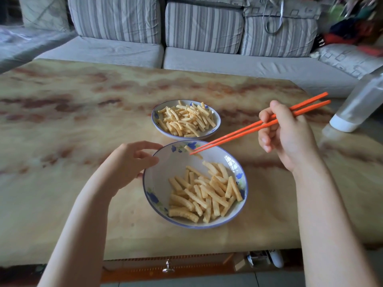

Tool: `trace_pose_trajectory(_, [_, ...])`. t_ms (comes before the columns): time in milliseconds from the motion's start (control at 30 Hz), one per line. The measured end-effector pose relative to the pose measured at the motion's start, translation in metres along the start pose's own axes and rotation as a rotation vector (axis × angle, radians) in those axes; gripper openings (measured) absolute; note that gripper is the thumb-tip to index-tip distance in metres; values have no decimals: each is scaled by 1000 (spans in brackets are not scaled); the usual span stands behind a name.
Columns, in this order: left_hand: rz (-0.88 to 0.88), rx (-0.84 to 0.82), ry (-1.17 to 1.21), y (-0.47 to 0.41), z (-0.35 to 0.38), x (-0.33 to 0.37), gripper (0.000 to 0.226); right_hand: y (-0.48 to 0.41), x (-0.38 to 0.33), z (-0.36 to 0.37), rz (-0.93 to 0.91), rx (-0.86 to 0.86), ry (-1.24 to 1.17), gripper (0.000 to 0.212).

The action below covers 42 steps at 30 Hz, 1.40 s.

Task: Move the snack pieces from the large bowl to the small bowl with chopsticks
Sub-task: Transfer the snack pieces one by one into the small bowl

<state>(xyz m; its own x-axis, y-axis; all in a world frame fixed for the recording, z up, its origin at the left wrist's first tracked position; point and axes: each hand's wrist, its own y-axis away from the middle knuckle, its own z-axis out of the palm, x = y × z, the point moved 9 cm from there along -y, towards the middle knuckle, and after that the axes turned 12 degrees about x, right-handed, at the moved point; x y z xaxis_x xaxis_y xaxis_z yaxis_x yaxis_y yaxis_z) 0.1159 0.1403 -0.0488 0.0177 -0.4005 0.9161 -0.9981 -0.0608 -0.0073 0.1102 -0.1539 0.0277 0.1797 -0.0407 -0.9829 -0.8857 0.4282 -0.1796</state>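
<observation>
The large white bowl (163, 175) with blue flowers stands near me and holds several yellow snack sticks (205, 193) on its right side. Just behind it, the small bowl (216, 123) is filled with more sticks. My right hand (288, 131) grips orange chopsticks (248, 128). Their tips pinch one snack piece (188, 149) above the far rim of the large bowl. My left hand (132, 162) rests against the large bowl's left rim, fingers loosely curled around its edge.
The bowls sit on a marbled tan table (83, 121). A clear plastic bottle (358, 104) with a white cap lies at the right edge. A striped grey sofa (203, 32) runs behind the table. A drawer knob (168, 266) shows below the front edge.
</observation>
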Motion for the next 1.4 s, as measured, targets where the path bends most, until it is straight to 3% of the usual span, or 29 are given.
trace_pose_trajectory(233, [-7,-11,12,0,1,0,28,-4,-4,-4,-31,225,-275,37])
trace_pose_trajectory(500, [0,-8,4,0,0,0,28,0,10,22,-82,316,-220,40])
trace_pose_trajectory(833, [0,2,5,1,0,2,30,-3,21,43,-153,196,-177,39])
trace_pose_trajectory(1033, [-5,6,4,0,-1,2,29,-3,5,30,-135,162,-135,41])
trace_pose_trajectory(1400, [-1,16,6,2,0,3,30,9,-17,4,-99,-52,51,41])
